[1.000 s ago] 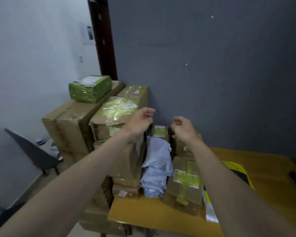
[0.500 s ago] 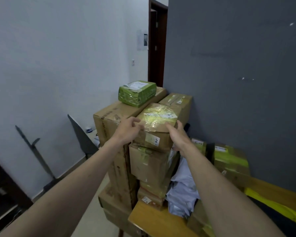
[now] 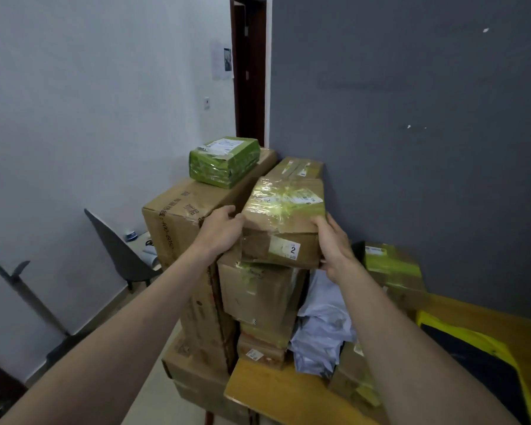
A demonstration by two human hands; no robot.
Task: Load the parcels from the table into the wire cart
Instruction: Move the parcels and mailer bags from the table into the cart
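Both hands clasp a brown cardboard parcel wrapped in yellow-green tape (image 3: 284, 222), which sits atop a stack of cardboard boxes (image 3: 258, 297) at the corner of the wooden table (image 3: 276, 394). The left hand (image 3: 223, 233) curls its fingers round the parcel's left end, and the right hand (image 3: 331, 243) grips the right end. A green wrapped packet (image 3: 223, 161) lies on the tall brown carton (image 3: 178, 228) just left of the stack.

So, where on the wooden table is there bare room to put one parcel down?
The wooden table shows a bare strip at its near left corner, before the small bottom box and the grey mailer bags. Another bare patch lies far right, behind the yellow-black bag. The left side is crowded with stacked cartons; both hands grip the taped box.
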